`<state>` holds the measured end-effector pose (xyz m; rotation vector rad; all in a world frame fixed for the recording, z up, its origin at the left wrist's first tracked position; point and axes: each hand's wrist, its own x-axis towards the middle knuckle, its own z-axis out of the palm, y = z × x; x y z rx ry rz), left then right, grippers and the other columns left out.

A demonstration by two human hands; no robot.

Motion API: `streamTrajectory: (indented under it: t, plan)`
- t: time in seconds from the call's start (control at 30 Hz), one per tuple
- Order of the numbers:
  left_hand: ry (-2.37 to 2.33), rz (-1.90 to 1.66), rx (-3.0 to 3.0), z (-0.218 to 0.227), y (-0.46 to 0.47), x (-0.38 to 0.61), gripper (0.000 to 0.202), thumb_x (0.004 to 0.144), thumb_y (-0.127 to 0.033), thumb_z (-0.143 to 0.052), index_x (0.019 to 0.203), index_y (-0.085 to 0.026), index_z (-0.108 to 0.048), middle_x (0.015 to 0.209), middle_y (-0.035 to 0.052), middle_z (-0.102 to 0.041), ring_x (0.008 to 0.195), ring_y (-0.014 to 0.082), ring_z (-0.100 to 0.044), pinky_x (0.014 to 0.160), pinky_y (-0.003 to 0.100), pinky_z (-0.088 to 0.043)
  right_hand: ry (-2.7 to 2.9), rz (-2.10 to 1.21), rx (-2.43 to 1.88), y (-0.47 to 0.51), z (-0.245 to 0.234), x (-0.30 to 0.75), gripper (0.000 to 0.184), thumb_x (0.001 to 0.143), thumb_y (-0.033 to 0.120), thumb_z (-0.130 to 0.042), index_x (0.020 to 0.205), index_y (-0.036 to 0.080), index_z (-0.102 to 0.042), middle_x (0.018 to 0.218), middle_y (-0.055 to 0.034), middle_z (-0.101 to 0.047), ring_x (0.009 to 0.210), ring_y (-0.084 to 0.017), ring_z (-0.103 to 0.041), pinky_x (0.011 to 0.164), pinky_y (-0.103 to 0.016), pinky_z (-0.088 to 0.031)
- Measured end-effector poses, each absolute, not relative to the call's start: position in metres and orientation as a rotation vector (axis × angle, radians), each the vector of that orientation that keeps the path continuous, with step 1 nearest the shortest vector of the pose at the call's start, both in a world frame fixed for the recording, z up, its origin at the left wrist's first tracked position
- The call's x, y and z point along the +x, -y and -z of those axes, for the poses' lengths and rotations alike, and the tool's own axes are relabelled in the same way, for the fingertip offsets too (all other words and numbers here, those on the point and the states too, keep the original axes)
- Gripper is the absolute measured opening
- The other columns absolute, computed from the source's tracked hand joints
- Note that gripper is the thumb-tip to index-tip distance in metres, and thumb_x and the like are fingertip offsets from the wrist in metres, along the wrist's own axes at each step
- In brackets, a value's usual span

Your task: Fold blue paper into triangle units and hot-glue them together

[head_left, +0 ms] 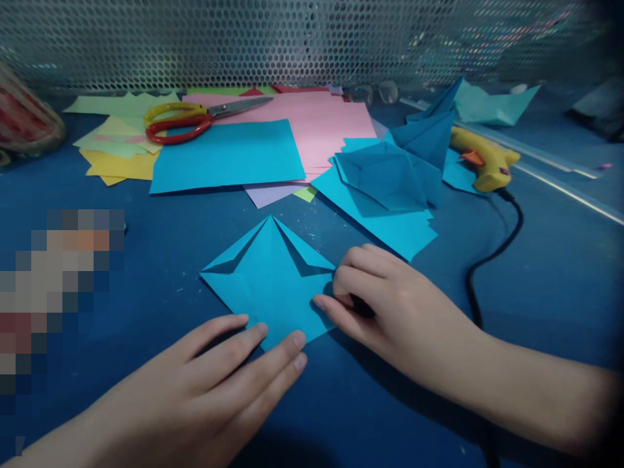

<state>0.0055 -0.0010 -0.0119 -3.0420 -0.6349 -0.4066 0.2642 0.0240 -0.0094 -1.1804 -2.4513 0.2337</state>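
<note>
Left hand lies spread on blue paper, right hand pinches its right corner — uneven pull could skew it.

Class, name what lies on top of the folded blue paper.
On the folded blue paper, the left hand overlaps the near corner and the right hand the right side; what they cover is hidden.

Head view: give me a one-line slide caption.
Left hand and right hand at a folded blue paper sheet, with red-and-yellow-handled scissors and a yellow glue gun beyond.
</note>
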Motion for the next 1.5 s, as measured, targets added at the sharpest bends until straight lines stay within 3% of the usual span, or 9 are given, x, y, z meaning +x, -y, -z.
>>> streamTrajectory:
  t: [0.2, 0.37, 0.6, 0.77, 0.9, 1.13, 1.2, 1.3, 1.5]
  plan:
    - [0.623, 0.405, -3.028, 0.016, 0.006, 0.005, 0.039, 0.109, -0.032, -0.034, 0.135, -0.026, -0.063, 0.141, -0.0048, -0.066, 0.122, 0.0174, -0.056, 0.123, 0.035, -0.021, 2.463, -0.282, -1.155, -0.023, 0.005, 0.263, 0.032, 0.103, 0.041, -0.053, 0.080, 0.020, -0.048, 0.075, -0.0012, -0.053, 0.069, -0.018, -0.048, 0.063, -0.031, -0.038]
    - [0.617, 0.318, -3.029, 0.022, 0.014, 0.001, 0.043, 0.103, -0.029, -0.045, 0.145, -0.022, -0.054, 0.144, -0.0008, -0.065, 0.129, 0.0195, -0.054, 0.130, 0.041, -0.003, 2.472, -0.298, -1.173, -0.022, 0.004, 0.262, 0.036, 0.096, 0.046, -0.065, 0.080, 0.021, -0.045, 0.075, 0.0000, -0.051, 0.069, -0.018, -0.049, 0.062, -0.031, -0.038]
    - [0.629, 0.311, -2.999, 0.019, 0.013, 0.000, 0.048, 0.100, -0.035, -0.051, 0.147, -0.026, -0.053, 0.149, -0.0028, -0.061, 0.130, 0.0202, -0.055, 0.128, 0.039, -0.018, 2.444, -0.466, -1.229, -0.020, -0.001, 0.264, 0.028, 0.087, 0.027, -0.075, 0.085, 0.021, -0.047, 0.081, 0.0003, -0.056, 0.073, -0.019, -0.052, 0.065, -0.031, -0.040]
    - [0.596, 0.343, -3.037, 0.017, 0.008, -0.001, 0.043, 0.103, -0.032, -0.047, 0.144, -0.024, -0.056, 0.153, -0.0016, -0.056, 0.128, 0.0185, -0.055, 0.129, 0.039, -0.007, 2.378, -0.670, -1.294, -0.023, -0.008, 0.266, 0.027, 0.082, 0.012, -0.070, 0.082, 0.023, -0.045, 0.078, 0.0029, -0.053, 0.069, -0.015, -0.051, 0.062, -0.027, -0.041]
    - [0.618, 0.388, -3.020, 0.017, 0.010, 0.000, 0.042, 0.103, -0.031, -0.047, 0.143, -0.024, -0.058, 0.149, -0.0029, -0.060, 0.127, 0.0184, -0.056, 0.129, 0.039, -0.007, 2.314, -0.878, -1.338, -0.030, -0.015, 0.270, 0.029, 0.079, 0.005, -0.064, 0.076, 0.023, -0.042, 0.071, 0.0053, -0.050, 0.061, -0.012, -0.046, 0.055, -0.022, -0.039]
    - [0.602, 0.406, -3.015, 0.019, 0.010, -0.001, 0.046, 0.099, -0.033, -0.054, 0.143, -0.024, -0.058, 0.149, -0.0024, -0.061, 0.127, 0.0188, -0.058, 0.128, 0.037, -0.015, 2.203, -1.138, -1.341, -0.039, -0.016, 0.275, 0.024, 0.083, 0.008, -0.058, 0.071, 0.023, -0.043, 0.063, 0.0071, -0.049, 0.053, -0.009, -0.043, 0.047, -0.019, -0.035]
    - [0.595, 0.407, -3.008, 0.020, 0.010, -0.002, 0.048, 0.097, -0.034, -0.057, 0.143, -0.023, -0.058, 0.149, -0.0015, -0.061, 0.127, 0.0202, -0.058, 0.126, 0.037, -0.023, 2.215, -1.095, -1.339, -0.038, -0.015, 0.275, 0.023, 0.084, 0.012, -0.063, 0.072, 0.023, -0.045, 0.062, 0.0073, -0.049, 0.053, -0.009, -0.043, 0.047, -0.019, -0.036]
    - [0.609, 0.410, -3.000, 0.021, 0.012, -0.003, 0.047, 0.097, -0.033, -0.057, 0.143, -0.023, -0.058, 0.151, -0.0005, -0.059, 0.133, 0.0218, -0.054, 0.127, 0.038, -0.021, 2.261, -0.985, -1.354, -0.037, -0.015, 0.273, 0.028, 0.079, 0.019, -0.075, 0.075, 0.023, -0.048, 0.065, 0.0071, -0.050, 0.057, -0.010, -0.045, 0.049, -0.020, -0.038]
    - [0.548, 0.376, -3.023, 0.016, 0.017, -0.010, 0.042, 0.104, -0.035, -0.045, 0.142, -0.025, -0.060, 0.149, -0.0005, -0.061, 0.143, 0.0268, -0.045, 0.125, 0.042, -0.030, 2.276, -1.070, -1.286, -0.039, -0.015, 0.275, 0.025, 0.082, 0.006, -0.067, 0.075, 0.022, -0.049, 0.068, 0.0065, -0.052, 0.058, -0.010, -0.047, 0.051, -0.019, -0.040]
